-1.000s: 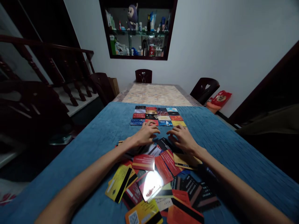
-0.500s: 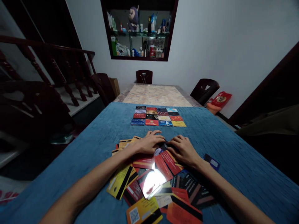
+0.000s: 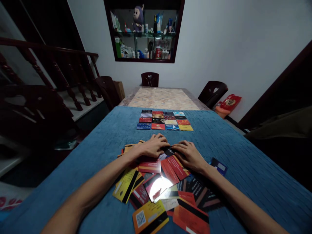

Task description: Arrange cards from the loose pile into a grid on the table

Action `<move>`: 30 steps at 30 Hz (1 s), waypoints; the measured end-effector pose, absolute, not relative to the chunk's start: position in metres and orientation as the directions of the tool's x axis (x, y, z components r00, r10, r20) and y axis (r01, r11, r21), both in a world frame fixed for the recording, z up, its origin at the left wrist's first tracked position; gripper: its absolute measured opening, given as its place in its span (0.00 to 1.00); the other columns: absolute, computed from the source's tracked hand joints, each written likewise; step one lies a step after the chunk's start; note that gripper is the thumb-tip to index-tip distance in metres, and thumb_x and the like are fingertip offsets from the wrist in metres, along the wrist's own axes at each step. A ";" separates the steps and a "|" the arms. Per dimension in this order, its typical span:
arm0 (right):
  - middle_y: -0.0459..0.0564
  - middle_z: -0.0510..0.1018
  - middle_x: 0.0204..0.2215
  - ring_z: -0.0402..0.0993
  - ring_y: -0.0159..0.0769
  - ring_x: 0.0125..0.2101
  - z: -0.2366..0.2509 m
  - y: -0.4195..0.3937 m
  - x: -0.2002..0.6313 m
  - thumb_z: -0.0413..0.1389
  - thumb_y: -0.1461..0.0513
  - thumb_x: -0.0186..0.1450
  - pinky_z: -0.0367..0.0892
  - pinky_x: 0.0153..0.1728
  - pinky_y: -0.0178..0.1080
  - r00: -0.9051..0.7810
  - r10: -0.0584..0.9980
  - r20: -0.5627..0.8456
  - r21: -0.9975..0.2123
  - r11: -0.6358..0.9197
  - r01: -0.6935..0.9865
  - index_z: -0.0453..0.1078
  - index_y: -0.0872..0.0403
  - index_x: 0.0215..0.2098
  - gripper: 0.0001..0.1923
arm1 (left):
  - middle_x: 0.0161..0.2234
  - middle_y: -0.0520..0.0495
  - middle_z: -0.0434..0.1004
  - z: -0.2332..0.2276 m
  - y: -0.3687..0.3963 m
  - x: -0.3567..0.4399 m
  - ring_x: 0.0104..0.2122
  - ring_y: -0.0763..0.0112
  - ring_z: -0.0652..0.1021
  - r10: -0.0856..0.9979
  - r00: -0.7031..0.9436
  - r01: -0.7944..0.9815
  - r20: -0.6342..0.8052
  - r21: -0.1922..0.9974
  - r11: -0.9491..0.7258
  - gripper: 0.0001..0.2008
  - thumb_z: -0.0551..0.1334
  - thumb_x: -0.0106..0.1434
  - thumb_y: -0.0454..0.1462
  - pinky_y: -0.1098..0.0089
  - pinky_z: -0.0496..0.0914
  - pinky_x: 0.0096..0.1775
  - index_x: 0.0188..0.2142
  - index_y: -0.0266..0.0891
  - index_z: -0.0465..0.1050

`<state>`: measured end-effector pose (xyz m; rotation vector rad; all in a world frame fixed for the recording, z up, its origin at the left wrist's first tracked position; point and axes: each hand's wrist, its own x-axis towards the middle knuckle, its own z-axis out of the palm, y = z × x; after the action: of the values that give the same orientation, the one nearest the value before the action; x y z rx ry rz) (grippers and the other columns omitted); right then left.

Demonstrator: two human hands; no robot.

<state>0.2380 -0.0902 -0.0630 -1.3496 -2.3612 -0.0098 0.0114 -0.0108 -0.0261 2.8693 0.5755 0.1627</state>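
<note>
My left hand (image 3: 154, 146) lies palm down on the far edge of a loose heap of plastic cards, its fingers pointing right. Opposite it, my right hand (image 3: 188, 155) rests on the heap with its fingers stretched and slightly bent. Between the fingertips sits a dark card (image 3: 170, 151), partly covered. Neither hand grips a card that I can see. Close by are red cards (image 3: 169, 170), a card with a bright light reflection (image 3: 157, 187), yellow striped cards (image 3: 125, 185) and an orange card (image 3: 191, 214). Both forearms hide parts of the heap.
Beyond my hands, several cards in neat rows (image 3: 158, 126) lie on the blue cloth (image 3: 102, 143). A dark blue card (image 3: 219, 166) is outside my right wrist. Chairs (image 3: 213, 92) stand around the table, and a display cabinet (image 3: 145, 61) is in the wall.
Both hands have shifted slightly left, and my right fingers lie straighter. The dark card between the hands shows more. The view has moved a little.
</note>
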 end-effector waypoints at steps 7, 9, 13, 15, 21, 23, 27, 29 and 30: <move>0.55 0.77 0.50 0.66 0.45 0.48 -0.054 -0.092 0.241 0.49 0.55 0.71 0.60 0.47 0.49 -0.480 0.824 0.302 -0.198 0.546 0.814 0.72 0.46 0.54 0.17 | 0.52 0.41 0.70 -0.022 -0.009 0.009 0.55 0.53 0.63 0.405 0.914 0.387 0.036 0.224 -0.894 0.18 0.61 0.62 0.37 0.50 0.60 0.53 0.53 0.43 0.72; 0.55 0.77 0.49 0.65 0.46 0.48 -0.052 -0.092 0.242 0.49 0.55 0.70 0.60 0.47 0.49 -0.488 0.827 0.279 -0.206 0.548 0.811 0.72 0.46 0.54 0.18 | 0.53 0.41 0.70 -0.022 -0.008 0.009 0.56 0.53 0.63 0.396 0.917 0.376 0.043 0.231 -0.897 0.17 0.62 0.62 0.37 0.50 0.60 0.54 0.51 0.43 0.73; 0.55 0.76 0.48 0.65 0.45 0.48 -0.051 -0.092 0.242 0.48 0.56 0.71 0.60 0.46 0.48 -0.484 0.838 0.252 -0.216 0.536 0.816 0.72 0.46 0.54 0.17 | 0.51 0.42 0.73 -0.020 -0.009 0.010 0.57 0.53 0.63 0.394 0.919 0.380 0.026 0.217 -0.899 0.14 0.63 0.60 0.35 0.52 0.59 0.53 0.47 0.40 0.73; 0.55 0.76 0.47 0.66 0.44 0.47 -0.053 -0.092 0.242 0.48 0.56 0.71 0.60 0.45 0.47 -0.465 0.849 0.250 -0.207 0.516 0.831 0.72 0.46 0.54 0.17 | 0.49 0.42 0.74 -0.019 -0.011 0.011 0.56 0.53 0.64 0.382 0.923 0.366 0.040 0.207 -0.907 0.12 0.63 0.60 0.35 0.52 0.60 0.53 0.45 0.39 0.74; 0.54 0.75 0.43 0.66 0.42 0.43 -0.056 -0.092 0.240 0.48 0.56 0.72 0.60 0.42 0.44 -0.390 0.882 0.265 -0.160 0.440 0.884 0.72 0.49 0.52 0.16 | 0.49 0.42 0.74 -0.016 -0.027 0.020 0.56 0.53 0.64 0.277 0.952 0.239 0.133 0.243 -0.940 0.14 0.63 0.61 0.38 0.51 0.59 0.54 0.48 0.41 0.73; 0.54 0.75 0.42 0.66 0.42 0.42 -0.057 -0.092 0.239 0.47 0.57 0.72 0.60 0.41 0.43 -0.374 0.887 0.272 -0.145 0.422 0.895 0.72 0.50 0.50 0.15 | 0.51 0.42 0.74 -0.017 -0.033 0.023 0.56 0.51 0.64 0.232 0.962 0.191 0.144 0.252 -0.949 0.17 0.64 0.61 0.39 0.50 0.59 0.55 0.50 0.43 0.73; 0.54 0.75 0.41 0.66 0.41 0.42 -0.060 -0.092 0.239 0.46 0.59 0.72 0.59 0.40 0.41 -0.360 0.893 0.270 -0.115 0.402 0.909 0.71 0.50 0.51 0.15 | 0.53 0.43 0.74 -0.020 -0.037 0.027 0.59 0.50 0.62 0.186 0.970 0.140 0.156 0.264 -0.954 0.15 0.63 0.62 0.37 0.50 0.58 0.56 0.49 0.45 0.74; 0.54 0.75 0.41 0.66 0.41 0.42 -0.061 -0.091 0.239 0.45 0.61 0.72 0.58 0.39 0.41 -0.359 0.893 0.270 -0.109 0.399 0.911 0.71 0.50 0.51 0.15 | 0.52 0.43 0.74 -0.022 -0.036 0.027 0.59 0.49 0.62 0.188 0.971 0.143 0.150 0.266 -0.953 0.15 0.62 0.62 0.37 0.49 0.58 0.56 0.49 0.45 0.74; 0.54 0.75 0.41 0.67 0.41 0.42 -0.062 -0.090 0.239 0.45 0.62 0.72 0.58 0.39 0.41 -0.359 0.894 0.269 -0.109 0.398 0.911 0.71 0.49 0.51 0.15 | 0.52 0.42 0.75 -0.023 -0.035 0.027 0.59 0.49 0.63 0.192 0.970 0.149 0.147 0.260 -0.954 0.15 0.62 0.63 0.37 0.49 0.58 0.55 0.50 0.45 0.74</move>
<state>0.2394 -0.0904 -0.0620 -1.5792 -2.3747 -0.0853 0.0267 -0.0351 -0.0229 2.8703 0.2521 0.2489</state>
